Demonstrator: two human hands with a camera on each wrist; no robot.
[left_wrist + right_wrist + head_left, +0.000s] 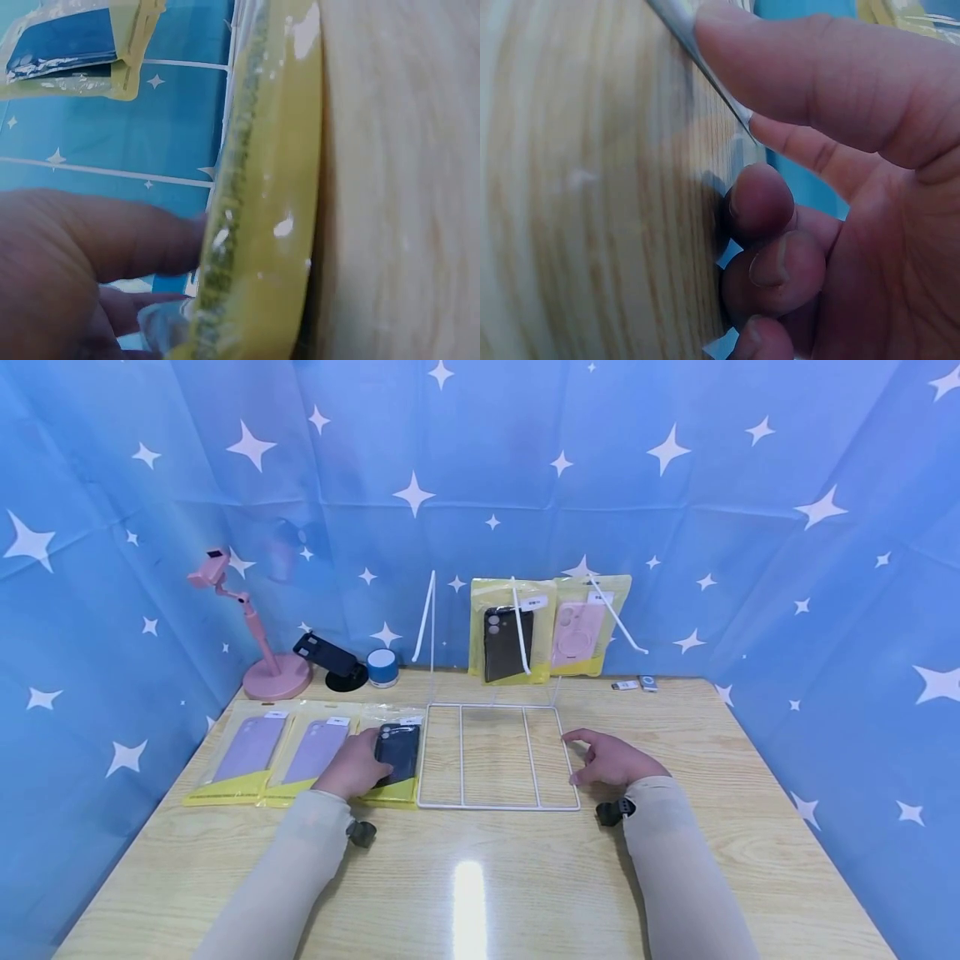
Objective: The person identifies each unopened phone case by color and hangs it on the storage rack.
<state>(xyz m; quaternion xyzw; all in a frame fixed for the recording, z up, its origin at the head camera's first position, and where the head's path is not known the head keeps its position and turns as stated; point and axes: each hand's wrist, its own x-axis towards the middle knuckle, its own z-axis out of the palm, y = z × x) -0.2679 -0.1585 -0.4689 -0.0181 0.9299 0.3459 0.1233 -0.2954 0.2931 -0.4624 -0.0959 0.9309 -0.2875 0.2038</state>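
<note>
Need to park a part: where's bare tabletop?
Bare tabletop: in front of the wire rack, between the sleeves; also right of the right hand, out to the edge. Crowded: left, where packaged cases lie before the pink stand, black stand and blue cylinder.

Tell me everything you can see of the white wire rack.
The white wire rack looks like coated metal. Its rectangular base, with two inner bars, lies flat on the wooden table; thin uprights stand behind. Of three forward-jutting prongs, the left is bare; a packaged dark phone case hangs from the middle, a packaged pink case from the right. The right hand appears to touch the base's right edge.
</note>
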